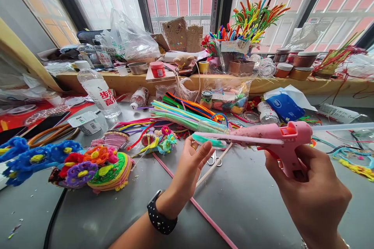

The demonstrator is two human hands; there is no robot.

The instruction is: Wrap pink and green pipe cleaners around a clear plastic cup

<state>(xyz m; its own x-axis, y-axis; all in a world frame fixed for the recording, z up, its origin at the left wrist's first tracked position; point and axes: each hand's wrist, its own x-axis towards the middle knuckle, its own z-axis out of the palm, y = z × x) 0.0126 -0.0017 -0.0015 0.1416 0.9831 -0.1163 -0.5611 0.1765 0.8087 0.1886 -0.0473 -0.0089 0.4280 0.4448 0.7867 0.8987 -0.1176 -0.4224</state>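
My right hand (315, 190) is wrapped round the grip of a pink hot glue gun (298, 136), whose nozzle points left. A clear glue stick (341, 127) juts from the gun's back end. My left hand (185, 167), with a dotted black watch band at the wrist, pinches a turquoise coil of pipe cleaner (209, 140) between thumb and fingers. From that coil a pale pink pipe cleaner (254, 138) stretches right, passing in front of the gun's nozzle. Whether the nozzle touches the coil is hard to tell. Below, a longer pink pipe cleaner (210, 221) lies across the grey table.
Scissors (215, 159) lie behind my left hand. Bundled pipe cleaners (175, 114) are further back. Fuzzy flowers (82, 171) on a round coiled base stand at left, near a water bottle (97, 89). Jars (304, 60) and more pipe cleaners (248, 27) line the window ledge.
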